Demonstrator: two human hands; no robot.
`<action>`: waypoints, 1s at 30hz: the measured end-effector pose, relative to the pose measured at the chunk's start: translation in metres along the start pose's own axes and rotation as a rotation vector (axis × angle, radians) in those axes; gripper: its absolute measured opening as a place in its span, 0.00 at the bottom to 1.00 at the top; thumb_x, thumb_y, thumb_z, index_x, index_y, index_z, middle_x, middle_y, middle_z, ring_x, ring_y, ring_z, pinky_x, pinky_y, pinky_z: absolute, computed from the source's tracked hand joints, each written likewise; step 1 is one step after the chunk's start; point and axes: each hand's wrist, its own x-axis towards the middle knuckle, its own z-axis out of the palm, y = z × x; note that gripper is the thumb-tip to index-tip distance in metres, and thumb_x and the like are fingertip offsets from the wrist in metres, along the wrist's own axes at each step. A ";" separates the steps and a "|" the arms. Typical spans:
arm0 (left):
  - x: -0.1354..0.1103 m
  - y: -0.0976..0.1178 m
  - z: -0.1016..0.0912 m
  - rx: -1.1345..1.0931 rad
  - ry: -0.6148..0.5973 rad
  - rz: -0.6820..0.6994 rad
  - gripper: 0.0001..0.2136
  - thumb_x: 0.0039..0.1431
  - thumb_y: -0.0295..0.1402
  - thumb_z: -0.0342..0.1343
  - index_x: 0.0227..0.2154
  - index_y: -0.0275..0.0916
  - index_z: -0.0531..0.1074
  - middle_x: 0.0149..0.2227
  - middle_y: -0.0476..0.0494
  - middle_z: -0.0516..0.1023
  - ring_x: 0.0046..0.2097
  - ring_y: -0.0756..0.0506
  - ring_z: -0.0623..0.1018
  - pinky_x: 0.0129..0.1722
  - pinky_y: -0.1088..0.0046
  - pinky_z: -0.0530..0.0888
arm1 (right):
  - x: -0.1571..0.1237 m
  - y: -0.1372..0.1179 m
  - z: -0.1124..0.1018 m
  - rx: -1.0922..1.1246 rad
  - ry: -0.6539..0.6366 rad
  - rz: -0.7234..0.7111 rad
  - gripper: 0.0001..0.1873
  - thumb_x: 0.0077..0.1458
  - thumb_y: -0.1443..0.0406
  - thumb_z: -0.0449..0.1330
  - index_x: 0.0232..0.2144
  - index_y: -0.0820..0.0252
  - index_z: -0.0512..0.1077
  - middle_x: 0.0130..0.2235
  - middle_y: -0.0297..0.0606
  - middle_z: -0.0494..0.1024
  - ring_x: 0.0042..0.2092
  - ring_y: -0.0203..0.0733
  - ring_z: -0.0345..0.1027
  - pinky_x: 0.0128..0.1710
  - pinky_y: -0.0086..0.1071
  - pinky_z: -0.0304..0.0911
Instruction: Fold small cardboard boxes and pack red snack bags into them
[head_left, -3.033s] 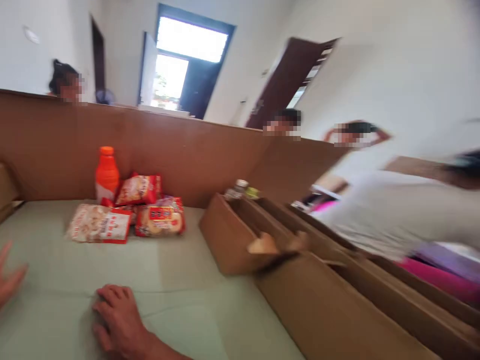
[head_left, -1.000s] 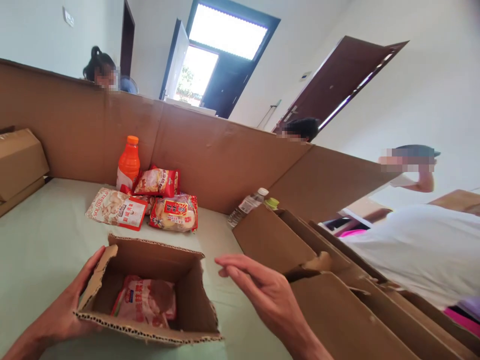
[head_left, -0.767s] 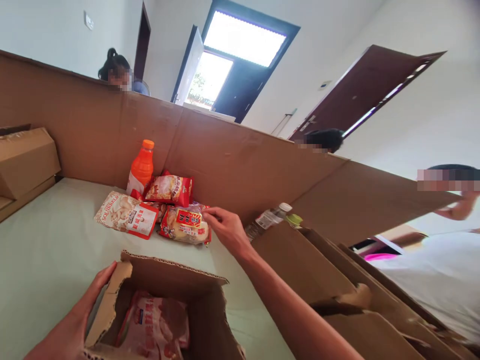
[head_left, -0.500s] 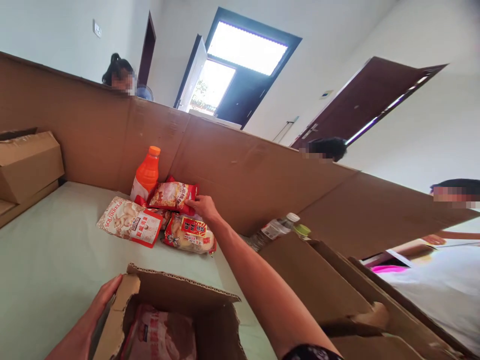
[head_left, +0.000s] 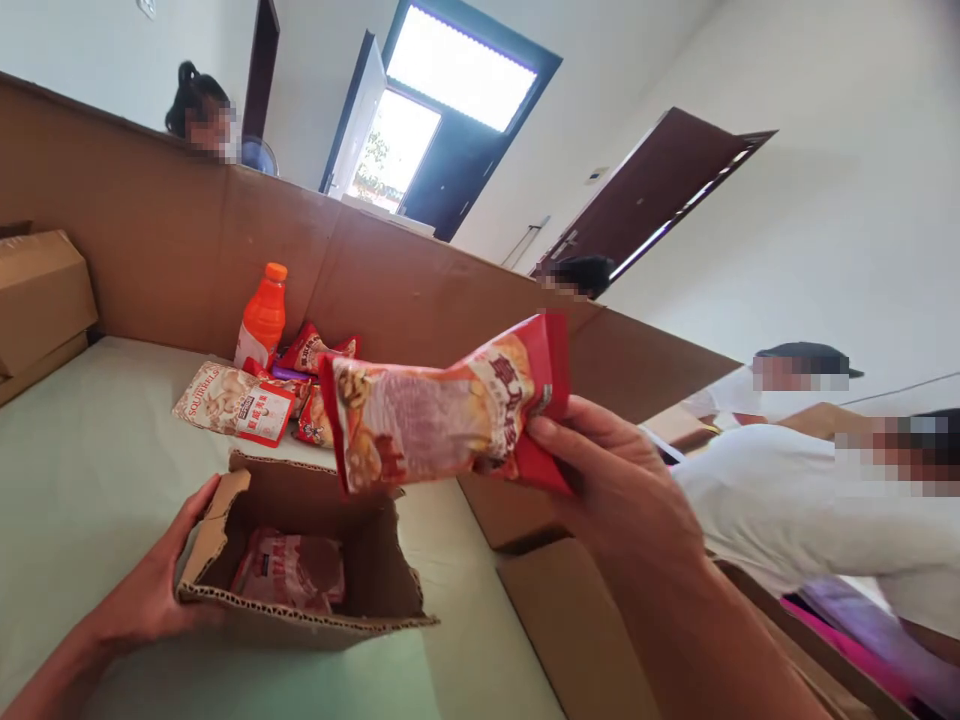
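Note:
My right hand (head_left: 607, 470) pinches the right end of a red snack bag (head_left: 442, 415) and holds it up in the air, right of and above an open cardboard box (head_left: 300, 625). My left hand (head_left: 169, 570) grips the box by its left wall. Inside the box lies a red and pink food packet (head_left: 289, 570). Beyond it, a white and red SQUIRRELS pouch (head_left: 232, 400) lies on the pale green tabletop. An orange drink bottle (head_left: 262, 320) stands behind the pouch, beside another red snack packet (head_left: 315, 350). The raised bag hides part of this group.
A tall cardboard partition (head_left: 285, 240) runs along the far side. Another cardboard box (head_left: 45, 300) sits at the left, and a cardboard piece (head_left: 547, 620) lies at the right. Several people are beyond the partition, one in a white shirt (head_left: 780, 490).
My right hand has lifted a red snack bag off the group and brought it closer, to the right. The left hand still holds the box, which now appears tilted and farther left.

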 end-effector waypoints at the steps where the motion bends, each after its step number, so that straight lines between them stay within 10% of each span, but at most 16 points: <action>1: 0.000 0.000 0.000 -0.016 -0.004 0.003 0.56 0.48 0.51 0.69 0.72 0.53 0.38 0.74 0.38 0.49 0.70 0.27 0.60 0.65 0.49 0.66 | -0.011 -0.005 -0.001 0.004 -0.014 0.019 0.17 0.39 0.53 0.76 0.31 0.51 0.80 0.31 0.33 0.82 0.27 0.40 0.75 0.28 0.34 0.75; 19: -0.004 0.009 0.001 -0.016 0.005 0.040 0.57 0.47 0.54 0.69 0.72 0.52 0.39 0.74 0.36 0.50 0.70 0.27 0.59 0.66 0.45 0.62 | -0.069 0.050 0.066 -0.156 -0.576 0.292 0.18 0.53 0.49 0.63 0.35 0.58 0.75 0.34 0.37 0.80 0.33 0.42 0.73 0.31 0.32 0.67; 25: -0.005 0.009 0.000 0.061 -0.020 0.002 0.55 0.49 0.53 0.68 0.72 0.54 0.38 0.75 0.40 0.47 0.72 0.28 0.56 0.67 0.48 0.62 | -0.064 0.042 0.074 -1.184 -0.753 0.022 0.07 0.54 0.68 0.59 0.38 0.58 0.71 0.30 0.38 0.78 0.33 0.44 0.71 0.30 0.32 0.54; 30: -0.005 0.005 0.000 0.095 -0.008 0.030 0.54 0.50 0.52 0.68 0.72 0.56 0.38 0.74 0.40 0.47 0.71 0.28 0.57 0.68 0.47 0.61 | -0.053 0.033 0.085 -1.159 -0.763 -0.039 0.06 0.58 0.63 0.62 0.34 0.58 0.68 0.29 0.36 0.76 0.30 0.40 0.67 0.28 0.31 0.50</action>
